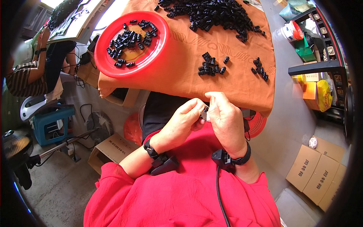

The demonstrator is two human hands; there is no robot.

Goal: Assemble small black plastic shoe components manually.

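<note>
In front of my red shirt, just off the near edge of the table, my two hands meet. My left hand (pixel 186 118) is closed in a pinch on a small black part (pixel 204 112), mostly covered by the fingers. A pale greyish bit shows beside it. My right hand (pixel 226 122) is closed too, its thumb and fingertips pressed together right at that part; what they grip is hidden. On the orange cloth (pixel 177 75) beyond lie a small group of black cylindrical fittings (pixel 208 67) and, farther right, a smaller group of fittings (pixel 259 70).
A red round tray (pixel 104 56) with black fittings stands at the table's left. A large heap of black fittings (pixel 211 15) covers the far side. Cardboard boxes (pixel 315 172) and a shelf (pixel 317 70) are at right. Another person (pixel 28 77) sits at left, near a blue stool (pixel 53 123).
</note>
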